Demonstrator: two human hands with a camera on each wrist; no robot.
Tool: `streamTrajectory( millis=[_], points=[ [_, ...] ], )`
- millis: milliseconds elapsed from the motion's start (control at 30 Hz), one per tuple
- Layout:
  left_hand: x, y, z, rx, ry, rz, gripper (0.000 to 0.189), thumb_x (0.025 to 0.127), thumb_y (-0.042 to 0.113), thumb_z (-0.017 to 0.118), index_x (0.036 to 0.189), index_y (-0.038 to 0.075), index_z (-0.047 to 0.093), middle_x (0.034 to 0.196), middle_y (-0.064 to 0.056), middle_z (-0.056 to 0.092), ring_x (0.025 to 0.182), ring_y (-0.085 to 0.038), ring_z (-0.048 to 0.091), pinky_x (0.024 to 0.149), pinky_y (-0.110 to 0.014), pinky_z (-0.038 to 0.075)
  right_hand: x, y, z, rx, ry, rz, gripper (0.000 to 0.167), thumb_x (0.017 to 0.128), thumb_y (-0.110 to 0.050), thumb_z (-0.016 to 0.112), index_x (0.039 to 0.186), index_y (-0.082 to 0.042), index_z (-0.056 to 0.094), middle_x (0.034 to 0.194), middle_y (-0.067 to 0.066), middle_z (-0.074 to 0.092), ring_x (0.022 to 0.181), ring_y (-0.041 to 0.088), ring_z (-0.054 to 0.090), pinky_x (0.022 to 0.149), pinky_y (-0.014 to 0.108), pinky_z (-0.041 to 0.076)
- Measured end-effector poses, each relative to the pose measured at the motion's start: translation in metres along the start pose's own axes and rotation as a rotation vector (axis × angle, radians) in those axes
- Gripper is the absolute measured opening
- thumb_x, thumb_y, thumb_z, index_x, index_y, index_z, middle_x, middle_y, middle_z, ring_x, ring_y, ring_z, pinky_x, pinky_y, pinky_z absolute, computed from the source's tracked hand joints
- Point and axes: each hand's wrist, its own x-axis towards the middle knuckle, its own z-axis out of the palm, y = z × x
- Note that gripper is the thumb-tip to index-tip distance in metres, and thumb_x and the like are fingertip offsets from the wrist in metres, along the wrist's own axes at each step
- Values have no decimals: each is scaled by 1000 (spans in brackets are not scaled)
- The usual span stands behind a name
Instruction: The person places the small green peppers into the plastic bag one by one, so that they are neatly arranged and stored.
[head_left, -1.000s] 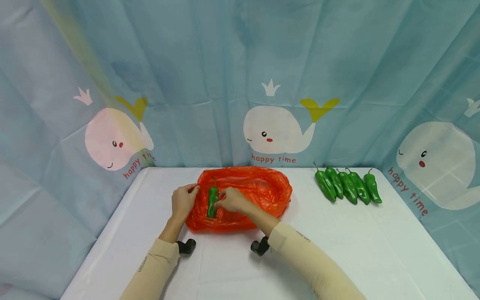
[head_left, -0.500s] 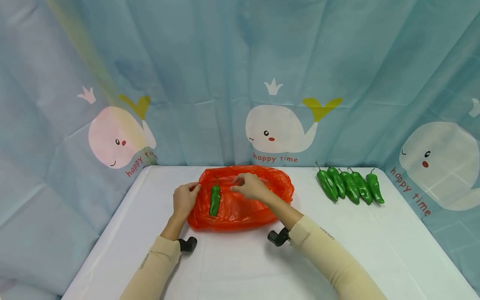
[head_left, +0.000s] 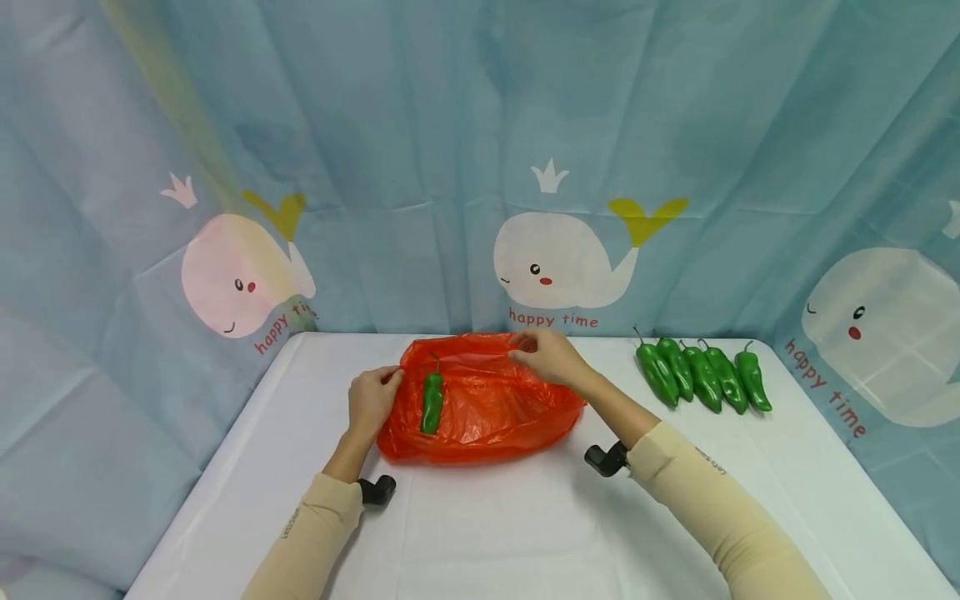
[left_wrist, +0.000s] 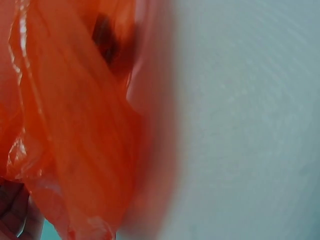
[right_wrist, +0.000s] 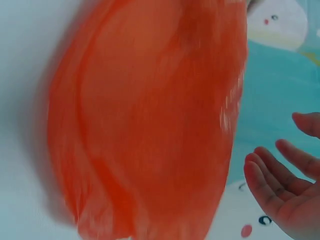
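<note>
Just now the right hand (head_left: pixel 551 357), grip loosely spread, nothing held, has been drawn away from the glossy long green pepper (head_left: pixel 432 404); placing looks done, pepper left inside the crinkled red plastic bag (head_left: pixel 480 452), near the bag's left rim, pinched by the left hand (head_left: pixel 371 402).

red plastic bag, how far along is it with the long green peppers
Looks done: one long green pepper lies in the red plastic bag. In hand: the left hand pinches the bag's left rim; the right hand, holding nothing, is near its far side. Apparently left: five more peppers lie outside, on the white tabletop.
</note>
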Motion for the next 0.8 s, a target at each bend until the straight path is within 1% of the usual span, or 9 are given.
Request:
streamTrajectory(
  millis=[100, 200, 433, 567, 800],
  points=[
    [0, -1, 1, 0, -3, 1, 29, 95, 21, 62, 110, 0, 73, 104, -19, 74, 99, -37, 68, 89, -49, 55, -2, 6, -10, -9, 41, 11, 39, 94, -23, 63, 127, -3, 59, 120, 18, 64, 105, 31, 62, 87, 42, 56],
    [0, -1, 1, -4, -2, 3, 28, 95, 21, 62, 110, 0, 73, 104, -19, 74, 99, -37, 68, 89, -49, 55, -3, 12, -19, -21, 69, 27, 40, 94, -22, 63, 129, -3, 57, 125, 20, 62, 109, 34, 61, 90, 45, 56],
    [-1, -1, 0, -6, 10, 0, 27, 94, 21, 64, 109, 1, 74, 103, -18, 74, 99, -37, 68, 90, -49, 55, -4, 25, -34, -71, 92, 53, 41, 94, -22, 62, 129, -1, 57, 124, 24, 61, 109, 37, 61, 88, 45, 57],
    [-1, -2, 0, -3, 16, 3, 27, 94, 20, 64, 108, 1, 74, 103, -18, 74, 99, -37, 69, 90, -49, 55, -4, 31, -40, -77, 96, 69, 42, 94, -22, 62, 129, 0, 57, 123, 24, 61, 110, 38, 61, 89, 47, 56],
    [-1, -1, -1, -16, 6, 0, 28, 95, 20, 62, 109, -1, 73, 104, -19, 74, 99, -37, 68, 90, -49, 55, -6, 51, -51, -122, 126, 65, 40, 94, -22, 61, 127, 1, 57, 123, 28, 61, 109, 40, 61, 84, 49, 57]
  ],
)
